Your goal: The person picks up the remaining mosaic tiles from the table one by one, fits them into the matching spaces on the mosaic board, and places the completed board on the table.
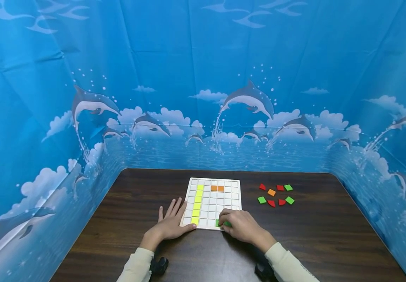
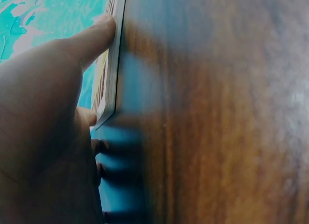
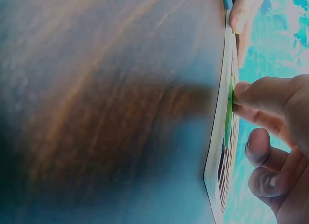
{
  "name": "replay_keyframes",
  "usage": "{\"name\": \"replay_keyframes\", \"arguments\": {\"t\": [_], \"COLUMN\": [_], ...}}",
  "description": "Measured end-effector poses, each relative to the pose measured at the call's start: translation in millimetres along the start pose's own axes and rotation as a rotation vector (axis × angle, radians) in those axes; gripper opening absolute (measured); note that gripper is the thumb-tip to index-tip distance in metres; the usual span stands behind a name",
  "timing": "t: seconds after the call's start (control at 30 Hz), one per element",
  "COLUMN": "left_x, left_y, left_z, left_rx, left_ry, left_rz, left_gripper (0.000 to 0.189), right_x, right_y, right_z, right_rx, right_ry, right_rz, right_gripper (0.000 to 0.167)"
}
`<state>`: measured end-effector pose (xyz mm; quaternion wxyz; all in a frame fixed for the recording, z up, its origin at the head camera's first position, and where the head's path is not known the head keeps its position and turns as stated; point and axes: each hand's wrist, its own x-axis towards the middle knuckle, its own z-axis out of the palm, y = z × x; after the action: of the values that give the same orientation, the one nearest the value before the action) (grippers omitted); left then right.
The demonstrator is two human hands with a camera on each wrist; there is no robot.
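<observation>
A white square grid board (image 1: 208, 204) lies on the table. Yellow tiles (image 1: 197, 205) run down one column near its left side, and two orange tiles (image 1: 217, 188) sit near its far edge. My left hand (image 1: 171, 223) rests with spread fingers against the board's left side, its thumb on the near left corner. My right hand (image 1: 240, 225) is at the near right part of the board. Its thumb and a finger pinch a green tile (image 3: 229, 115) low at the board's near edge; the other fingers curl loosely. Those fingers partly hide the green tiles there.
Right of the board lie several loose pieces: green tiles (image 1: 261, 200), red pieces (image 1: 271, 203) with some curved edges, and an orange tile (image 1: 271, 192). The dark wood table (image 1: 316, 235) is bordered by a blue dolphin-printed curtain (image 1: 174, 78).
</observation>
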<state>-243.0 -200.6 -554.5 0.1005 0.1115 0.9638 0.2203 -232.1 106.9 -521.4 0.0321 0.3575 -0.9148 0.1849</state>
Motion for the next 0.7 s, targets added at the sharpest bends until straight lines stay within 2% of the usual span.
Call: {"name": "replay_keyframes", "arguments": {"t": [0.2, 0.37, 0.6, 0.7], "left_x": [-5.3, -8.0, -3.5, -2.1], "left_y": [9.4, 13.8, 4.0, 1.8], "left_z": [-10.9, -14.7, -5.0, -4.4], "left_rx": [0.009, 0.015, -0.039, -0.032], "left_ry": [-0.037, -0.043, 0.0, 0.0], "left_rz": [0.0, -0.004, 0.055, 0.048], "left_gripper": [0.109, 0.106, 0.113, 0.113], "right_x": [-1.1, -1.3, -2.1, -2.9], "right_y": [1, 1, 1, 1], "right_z": [1, 1, 1, 0], "right_rx": [-0.002, 0.0, -0.006, -0.013], "right_ry": [0.002, 0.004, 0.017, 0.035], "right_rz": [0.007, 0.009, -0.002, -0.005], "right_gripper": [0.007, 0.006, 0.006, 0.007]}}
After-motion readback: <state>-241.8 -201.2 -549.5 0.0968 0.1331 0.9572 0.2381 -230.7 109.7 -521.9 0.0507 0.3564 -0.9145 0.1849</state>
